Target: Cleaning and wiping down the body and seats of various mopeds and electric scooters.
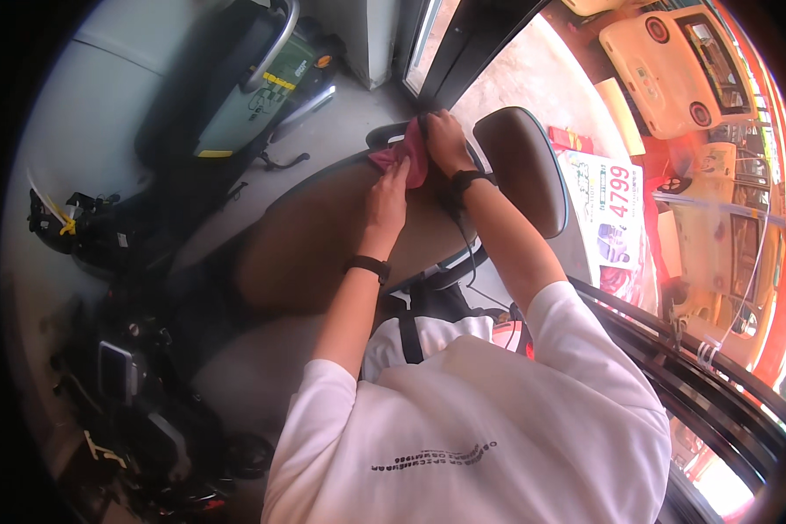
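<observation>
A pink cloth (417, 160) is bunched at the far end of a brown scooter seat (323, 231). My left hand (388, 199) has its fingers closed on the cloth's near side, pressing it against the seat. Just right of it, my right hand (446, 144) is curled at the cloth's upper edge, around something dark that its fingers mostly hide. A separate brown padded backrest (520, 170) stands to the right of my right wrist. From near the right forearm a thin black cable (470, 262) hangs down beside the seat.
A green-grey scooter (253, 109) with a metal rail is parked at the upper left. Black scooter parts and a handlebar display (116, 371) lie at the lower left. On the right, a dark-framed window (672, 367) carries a price poster (604, 210); vehicles show outside.
</observation>
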A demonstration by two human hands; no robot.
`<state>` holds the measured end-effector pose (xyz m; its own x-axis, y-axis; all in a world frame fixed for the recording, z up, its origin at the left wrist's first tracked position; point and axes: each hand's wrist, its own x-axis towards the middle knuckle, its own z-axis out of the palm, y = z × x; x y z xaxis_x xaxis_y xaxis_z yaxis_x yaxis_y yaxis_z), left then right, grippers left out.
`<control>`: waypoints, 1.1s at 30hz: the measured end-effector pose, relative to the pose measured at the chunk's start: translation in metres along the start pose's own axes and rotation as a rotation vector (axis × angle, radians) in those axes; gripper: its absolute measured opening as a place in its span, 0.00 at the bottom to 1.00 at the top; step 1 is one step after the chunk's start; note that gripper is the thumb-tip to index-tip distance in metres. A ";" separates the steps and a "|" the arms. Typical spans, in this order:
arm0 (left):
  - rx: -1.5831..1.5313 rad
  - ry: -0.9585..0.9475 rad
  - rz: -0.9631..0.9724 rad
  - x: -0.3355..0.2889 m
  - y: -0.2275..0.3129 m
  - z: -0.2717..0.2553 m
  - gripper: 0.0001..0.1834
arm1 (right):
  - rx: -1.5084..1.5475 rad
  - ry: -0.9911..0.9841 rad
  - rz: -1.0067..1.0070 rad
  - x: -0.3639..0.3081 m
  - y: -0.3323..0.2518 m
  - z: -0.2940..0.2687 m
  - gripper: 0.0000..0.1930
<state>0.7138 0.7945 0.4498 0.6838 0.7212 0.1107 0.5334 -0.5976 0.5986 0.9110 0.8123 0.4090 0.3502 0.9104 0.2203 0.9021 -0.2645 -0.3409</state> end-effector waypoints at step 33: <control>0.023 -0.430 -0.406 0.125 -0.002 0.038 0.16 | 0.225 0.023 0.399 -0.084 -0.023 -0.039 0.22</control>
<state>0.8172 0.8725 0.4318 0.5607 0.6896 -0.4583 0.8020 -0.3146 0.5078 0.8706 0.7297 0.4343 0.6674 0.7429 0.0510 0.6189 -0.5153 -0.5928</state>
